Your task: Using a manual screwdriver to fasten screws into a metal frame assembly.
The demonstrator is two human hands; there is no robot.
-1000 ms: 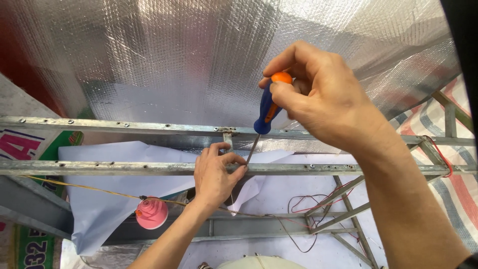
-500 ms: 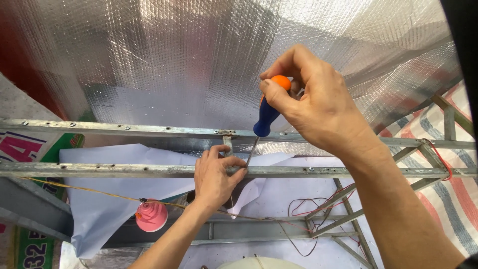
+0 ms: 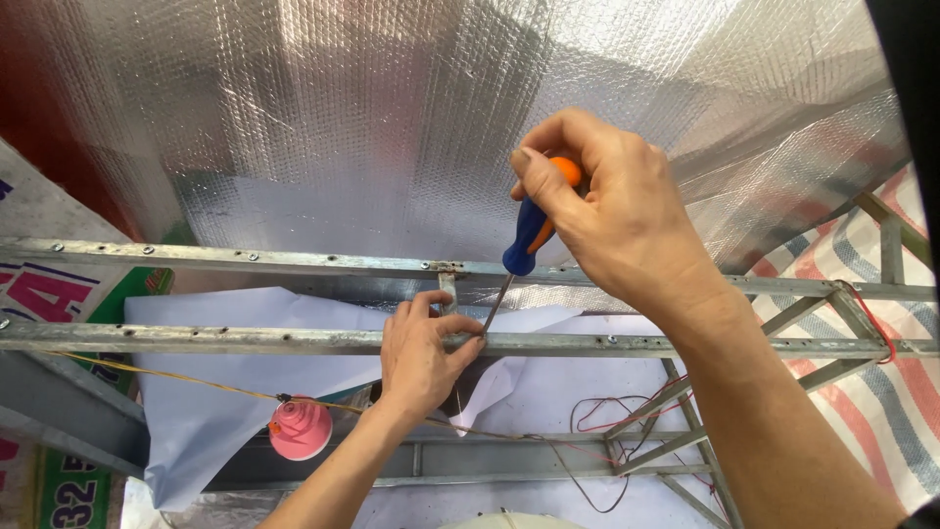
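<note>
My right hand [image 3: 612, 220] grips a screwdriver [image 3: 529, 235] with a blue and orange handle, its thin shaft slanting down-left to the lower metal bar [image 3: 196, 339]. My left hand [image 3: 421, 353] pinches a small upright metal bracket [image 3: 448, 291] against that bar, right at the screwdriver's tip. The bracket spans between the lower bar and the upper metal bar [image 3: 245, 259]. The screw itself is hidden by my fingers.
Silver bubble-foil sheeting [image 3: 343, 127] fills the background. A pink lamp socket [image 3: 300, 429] hangs on a yellow cord below the bars. Red and black wires [image 3: 607, 416] trail over white sheets. Diagonal frame struts [image 3: 676, 411] and a striped tarp [image 3: 881, 392] lie on the right.
My right hand has shifted slightly on the screwdriver handle, turning it. My left hand keeps holding the bracket at the same spot.
</note>
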